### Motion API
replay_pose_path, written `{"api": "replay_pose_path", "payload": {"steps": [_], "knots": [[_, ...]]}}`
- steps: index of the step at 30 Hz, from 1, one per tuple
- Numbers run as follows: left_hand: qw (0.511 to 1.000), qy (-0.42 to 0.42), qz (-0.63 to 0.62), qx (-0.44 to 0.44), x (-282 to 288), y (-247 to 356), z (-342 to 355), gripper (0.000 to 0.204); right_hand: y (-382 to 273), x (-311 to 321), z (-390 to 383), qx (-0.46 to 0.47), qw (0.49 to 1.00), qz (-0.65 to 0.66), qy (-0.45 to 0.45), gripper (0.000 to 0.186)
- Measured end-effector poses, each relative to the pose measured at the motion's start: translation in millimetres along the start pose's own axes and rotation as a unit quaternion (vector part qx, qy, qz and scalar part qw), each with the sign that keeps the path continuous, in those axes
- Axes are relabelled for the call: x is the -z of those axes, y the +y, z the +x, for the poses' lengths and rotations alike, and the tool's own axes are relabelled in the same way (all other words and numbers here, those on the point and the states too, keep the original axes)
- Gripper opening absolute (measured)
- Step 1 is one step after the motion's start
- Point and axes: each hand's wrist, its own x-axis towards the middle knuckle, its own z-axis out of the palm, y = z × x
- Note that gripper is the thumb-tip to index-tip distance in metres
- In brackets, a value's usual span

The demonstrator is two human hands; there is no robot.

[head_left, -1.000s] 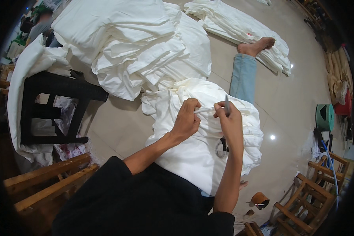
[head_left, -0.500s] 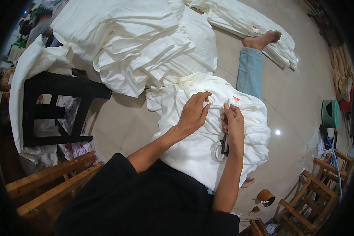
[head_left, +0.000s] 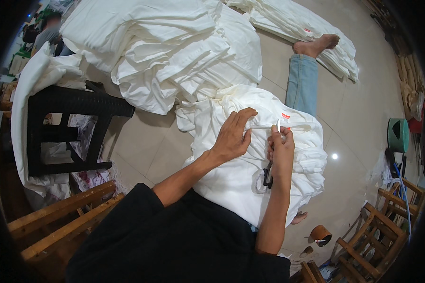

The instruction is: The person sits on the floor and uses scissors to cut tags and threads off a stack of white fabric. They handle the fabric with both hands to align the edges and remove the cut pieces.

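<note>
My right hand is closed around a pair of scissors. Their metal blade tip sticks up past my thumb and index finger, and the black handle hangs below by my wrist. A pale ring shows beside that handle; I cannot tell if it is part of it. My left hand hovers over or rests on the white cloth garment across my lap, thumb and fingers apart and slightly curled. Near the blade tip lies a small red-and-white label on the cloth.
A large heap of white cloth lies ahead, and a folded white stack sits by my outstretched bare foot. At left stands a black plastic stool; wooden frames and a brown cup are at lower right.
The scissors' blade tip shows higher above my right fingers. My left hand has shifted very slightly to the right; the cloth lies almost the same.
</note>
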Motion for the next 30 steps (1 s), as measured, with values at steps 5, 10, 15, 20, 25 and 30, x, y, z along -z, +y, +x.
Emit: {"api": "replay_pose_path", "payload": {"steps": [5,10,15,20,25,30], "knots": [[0.999,-0.011,0.041,-0.018,2.1,1.8,-4.1,0.051,-10.3,-1.3,-5.4,0.004,0.997,-0.071,-0.016,0.031],[0.999,0.005,0.030,-0.020,1.7,1.1,-5.8,0.050,-1.9,9.0,10.5,-0.053,0.994,0.083,-0.045,0.020],[0.999,0.026,-0.021,0.024,-1.4,-0.1,-6.2,0.046,-2.4,6.6,20.6,-0.081,0.984,0.140,-0.075,0.020],[0.997,0.042,-0.048,0.032,-2.7,-3.3,-4.7,0.044,-0.9,6.1,20.4,-0.075,0.976,0.193,-0.072,0.023],[0.998,0.028,-0.030,0.047,-0.7,-4.7,-6.6,0.040,-5.4,0.3,18.9,-0.066,0.979,0.181,-0.058,0.022],[0.998,0.041,-0.036,0.016,-1.6,-3.8,-3.4,0.035,6.9,-0.4,23.1,-0.042,0.980,0.187,-0.044,0.020]]}}
